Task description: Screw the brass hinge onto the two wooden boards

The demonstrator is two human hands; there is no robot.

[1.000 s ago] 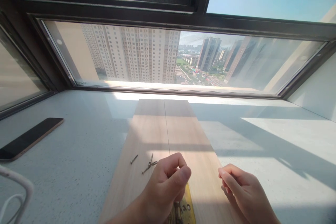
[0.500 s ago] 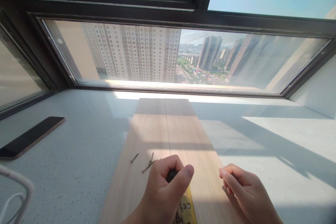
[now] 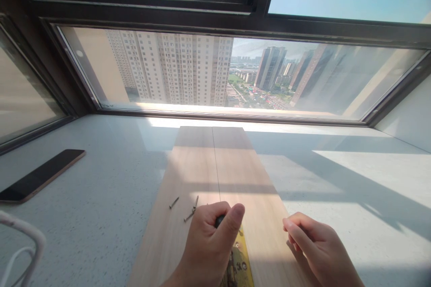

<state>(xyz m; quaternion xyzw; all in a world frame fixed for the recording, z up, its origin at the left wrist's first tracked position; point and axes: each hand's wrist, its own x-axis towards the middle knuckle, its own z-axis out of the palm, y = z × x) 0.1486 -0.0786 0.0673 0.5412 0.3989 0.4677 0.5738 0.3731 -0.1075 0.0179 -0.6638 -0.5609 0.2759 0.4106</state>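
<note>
My left hand (image 3: 210, 244) is closed in a fist around a dark, round-ended handle (image 3: 219, 220), with the thumb along its side. Only the handle's top shows; the rest is hidden by the fingers. Below this fist lies a worn yellow strip (image 3: 245, 265) with dark marks and small round spots, partly covered by the hand. Over the right edge of a pale wooden board (image 3: 198, 161), my right hand (image 3: 319, 246) is closed, thumb against fingertips. Whether anything is pinched there I cannot make out. A few loose screws (image 3: 174, 202) lie on the board left of my left hand.
A dark phone (image 3: 42, 175) lies on the speckled white sill (image 3: 111, 197) at the left. White cable or tubing (image 3: 35, 237) curves in at the lower left corner. Behind the board runs a dark window frame (image 3: 218, 117), and a white wall (image 3: 407, 112) borders the right.
My left fist has turned a little and its thumb has shifted left, so more of the yellow strip shows. The right hand keeps its closed pose. The view has shifted slightly.
</note>
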